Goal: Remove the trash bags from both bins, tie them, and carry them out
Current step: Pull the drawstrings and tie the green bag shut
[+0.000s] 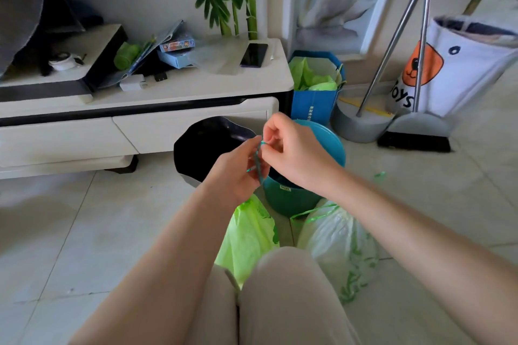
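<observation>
Drawstring runs up and down between both hands; left hand holds low, right hand fingers pinch its top.

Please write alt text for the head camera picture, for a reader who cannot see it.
Both hands, left hand and right hand, pinch a thin green drawstring above a bright green plastic trash bag. A pale white-green bag, a black bin and a teal bin are nearby.

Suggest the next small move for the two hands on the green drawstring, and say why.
Probably pull the two ends apart to cinch the knot. The left hand and right hand both pinch the drawstring of the green bag, whose tie looks unfinished, while the pale bag beside it already lies gathered on the floor.
</observation>
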{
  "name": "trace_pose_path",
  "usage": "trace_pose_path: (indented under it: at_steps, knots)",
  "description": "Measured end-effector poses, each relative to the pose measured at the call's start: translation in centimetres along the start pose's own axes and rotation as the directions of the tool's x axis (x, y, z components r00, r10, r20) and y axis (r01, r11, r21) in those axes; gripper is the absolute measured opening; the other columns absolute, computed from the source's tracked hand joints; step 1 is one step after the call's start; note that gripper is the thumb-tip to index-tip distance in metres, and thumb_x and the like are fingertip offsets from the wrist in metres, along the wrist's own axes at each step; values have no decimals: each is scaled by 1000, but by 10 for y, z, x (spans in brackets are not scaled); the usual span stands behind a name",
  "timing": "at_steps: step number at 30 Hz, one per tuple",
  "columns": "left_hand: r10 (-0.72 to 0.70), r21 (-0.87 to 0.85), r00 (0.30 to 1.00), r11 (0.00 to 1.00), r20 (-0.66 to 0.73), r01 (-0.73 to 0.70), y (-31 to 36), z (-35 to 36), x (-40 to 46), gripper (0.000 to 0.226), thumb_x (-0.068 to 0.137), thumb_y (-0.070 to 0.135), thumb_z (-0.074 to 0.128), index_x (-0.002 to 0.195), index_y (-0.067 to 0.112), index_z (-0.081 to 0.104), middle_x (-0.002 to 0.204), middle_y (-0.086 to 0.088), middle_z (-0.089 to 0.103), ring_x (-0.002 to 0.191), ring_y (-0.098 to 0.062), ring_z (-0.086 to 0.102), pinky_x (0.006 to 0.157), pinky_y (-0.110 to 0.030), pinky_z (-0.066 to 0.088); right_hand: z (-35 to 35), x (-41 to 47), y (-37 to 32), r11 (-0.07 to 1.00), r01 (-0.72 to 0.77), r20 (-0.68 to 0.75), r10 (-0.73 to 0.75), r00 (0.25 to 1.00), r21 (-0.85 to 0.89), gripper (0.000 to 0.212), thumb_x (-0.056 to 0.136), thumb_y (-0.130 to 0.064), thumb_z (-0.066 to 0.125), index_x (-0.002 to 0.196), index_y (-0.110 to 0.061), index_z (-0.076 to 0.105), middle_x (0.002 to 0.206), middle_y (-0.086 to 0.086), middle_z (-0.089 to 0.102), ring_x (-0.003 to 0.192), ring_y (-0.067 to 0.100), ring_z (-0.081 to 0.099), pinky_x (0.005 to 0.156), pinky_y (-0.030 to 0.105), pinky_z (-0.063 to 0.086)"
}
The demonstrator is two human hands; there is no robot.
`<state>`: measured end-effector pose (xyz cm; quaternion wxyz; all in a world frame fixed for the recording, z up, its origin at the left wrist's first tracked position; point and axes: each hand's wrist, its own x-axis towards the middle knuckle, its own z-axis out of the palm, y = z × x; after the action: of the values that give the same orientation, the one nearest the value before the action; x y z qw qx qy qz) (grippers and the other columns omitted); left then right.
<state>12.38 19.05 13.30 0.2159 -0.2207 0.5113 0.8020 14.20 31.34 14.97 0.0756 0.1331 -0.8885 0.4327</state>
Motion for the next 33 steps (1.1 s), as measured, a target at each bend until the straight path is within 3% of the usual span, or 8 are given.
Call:
trace_pose_path:
  at_steps: [7,11,14,19,21,24,29,33]
  knots:
    - [166,-91,986,982,-27,-168,-6,-3,13,17,92,11,57,79,4,64,62,-4,63,60,-13,61,63,-22,51,-3,-27,43,955,-228,90,215,973,189,17,86,-9,55,88,-26,57,82,2,73,75,12,72,74,32,59]
    - [233,-26,972,972,-35,-234,-12,6,12,15,93,10,55,82,3,62,61,-5,62,63,-18,65,68,-28,55,-22,-41,89,847,-451,74,449,890,282,15,92,-6,54,81,-14,61,76,9,71,67,21,71,66,29,58]
    - [247,63,968,968,-39,-244,-17,12,10,13,94,14,56,86,6,62,70,-6,61,64,-19,64,73,-32,55,-41,-53,139,768,-612,-102,635,766,187,24,88,-12,56,64,-17,61,60,5,66,53,21,61,61,35,53]
    - [230,134,973,965,-34,-224,-21,18,11,14,94,16,55,90,6,63,73,-6,60,61,-18,62,70,-32,55,-68,-73,189,575,-818,-358,767,533,12,33,85,-34,54,60,-12,53,62,8,54,72,26,54,70,33,40]
    - [226,140,973,966,-38,-218,-23,19,11,13,93,15,56,89,6,64,70,-5,60,60,-18,60,66,-30,54,-71,-74,198,452,-880,-323,862,390,145,35,86,-35,55,66,-6,56,57,12,52,67,31,57,68,33,41]
    - [225,146,974,965,-36,-218,-25,22,11,12,92,13,56,87,7,64,65,-4,59,58,-17,57,61,-27,51,-70,-68,204,250,-854,-61,966,250,456,30,89,-37,58,88,-7,56,70,8,51,58,24,50,59,30,43]
    - [237,208,971,951,-17,-228,-27,22,12,11,90,10,57,85,7,66,62,-3,58,57,-16,54,58,-25,48,-70,-52,197,229,-672,-27,955,297,704,20,88,-11,55,69,-12,52,57,2,50,54,15,44,52,24,34]
    - [253,286,967,926,13,-246,-28,22,13,13,90,9,56,86,6,68,62,-2,59,57,-15,54,59,-26,46,-62,-39,154,412,-604,-77,862,500,682,14,91,-11,47,79,-12,56,66,4,67,62,14,62,59,25,37]
